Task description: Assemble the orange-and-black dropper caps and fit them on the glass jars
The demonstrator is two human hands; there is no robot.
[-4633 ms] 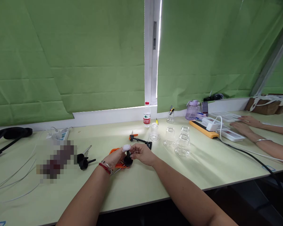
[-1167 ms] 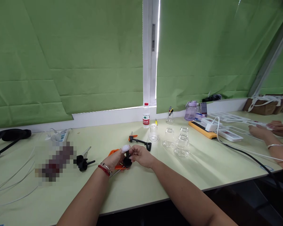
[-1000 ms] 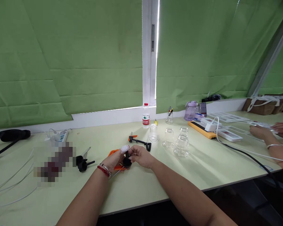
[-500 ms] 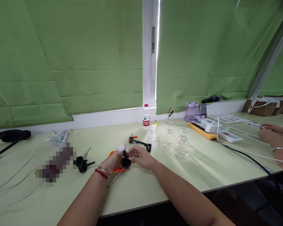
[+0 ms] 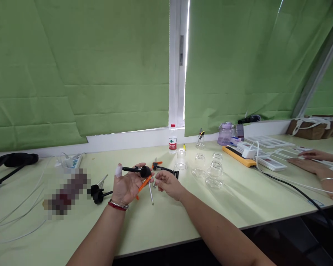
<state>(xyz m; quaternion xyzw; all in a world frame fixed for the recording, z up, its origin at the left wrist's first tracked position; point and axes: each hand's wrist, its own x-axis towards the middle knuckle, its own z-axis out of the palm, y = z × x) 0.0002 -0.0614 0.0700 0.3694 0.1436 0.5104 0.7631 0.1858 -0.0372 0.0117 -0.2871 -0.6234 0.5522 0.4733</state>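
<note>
My left hand [image 5: 127, 186], palm up with white wrap on the thumb, holds a black-and-orange tool [image 5: 144, 171] across its fingers. The tool's black shaft points left toward the thumb, orange parts show below its round black head, and a thin metal rod [image 5: 151, 194] slants down from it. Just to the right, my right hand [image 5: 168, 184] is closed in a pinch, with a small shiny piece [image 5: 154, 182] at its fingertips that is too small to name. Behind the hands lies another black tool with orange levers [image 5: 166, 169], partly covered by the right hand.
Black knobbed parts with metal rods [image 5: 98, 194] lie left of my hands. Upturned glasses [image 5: 214, 170] and a water bottle [image 5: 172, 139] stand behind to the right. Past them are a yellow-edged power strip [image 5: 240, 156], cables and a co-worker's hands [image 5: 308, 162].
My left hand has turned palm up and opened out somewhat, swinging the tool's black shaft from upright to pointing left. The right hand has stayed nearly in place. The co-worker's hands have moved left.
</note>
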